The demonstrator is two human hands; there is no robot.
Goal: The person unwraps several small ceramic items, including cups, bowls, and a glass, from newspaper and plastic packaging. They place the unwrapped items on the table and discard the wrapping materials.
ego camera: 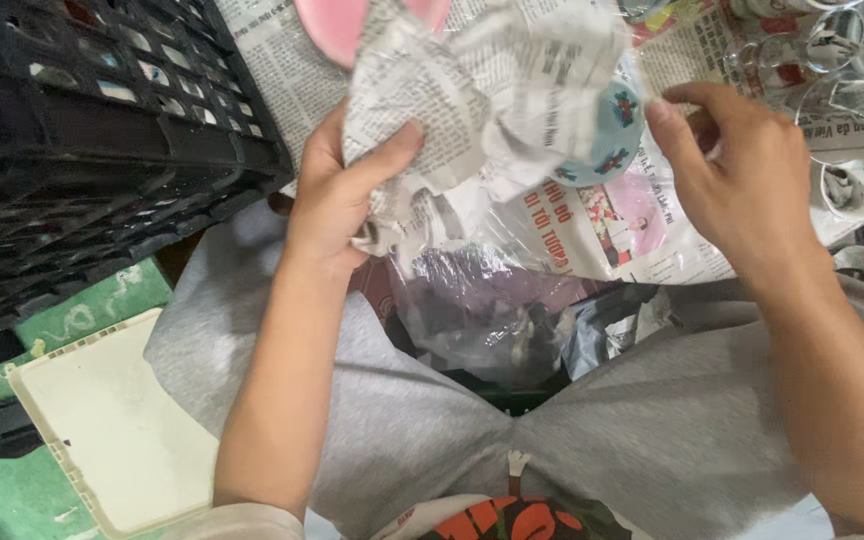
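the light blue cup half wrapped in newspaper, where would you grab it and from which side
Probably by the bare rounded wall of the light blue cup, coming from the right, where the right hand is. The crumpled newspaper gripped by the left hand covers its left side.

The crumpled newspaper (482, 90) is the usual grey-white with dense black print. Poking out of it is a light blue cup (607, 140) with a red and dark floral-looking pattern. The flat newspaper sheet (592, 220) underneath has red lettering and a pink-toned picture. At the top edge there's a plain pink plate (337, 25). The crate (102, 130) is black with a grid pattern, the tray (112, 430) is off-white, and the floor (82, 310) is green with pale scuffs. The shorts (652, 420) are plain grey, and the shirt hem (522, 520) shows an orange and black print.
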